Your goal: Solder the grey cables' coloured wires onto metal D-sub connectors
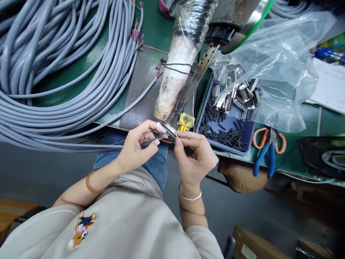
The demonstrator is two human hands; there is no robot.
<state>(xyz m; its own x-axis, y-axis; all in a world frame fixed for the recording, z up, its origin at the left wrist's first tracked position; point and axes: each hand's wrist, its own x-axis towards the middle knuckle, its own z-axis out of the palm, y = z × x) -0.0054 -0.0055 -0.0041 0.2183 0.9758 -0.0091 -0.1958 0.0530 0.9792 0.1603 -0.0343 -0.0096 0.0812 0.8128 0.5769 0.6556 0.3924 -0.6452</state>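
My left hand (140, 145) pinches a metal multi-pin connector (169, 129) and the colored wires (162, 136) of a grey cable just in front of the table edge. My right hand (192, 151) is closed at the connector's right end, thumb and fingertips pressed together; a thin pale strand shows at them. Just beyond the connector are the tip of a soldering iron (175, 118) and a yellow clip (184, 124). A white, stained tube (172, 79) wrapped in plastic film stands above it.
Coiled grey cables (113, 82) fill the left side. At right are a blue tray (238, 148) with black sleeves (215, 133) and metal connectors (245, 95), a plastic bag (285, 68), orange-handled pliers or cutters (271, 144), and a woven stool (242, 176) below.
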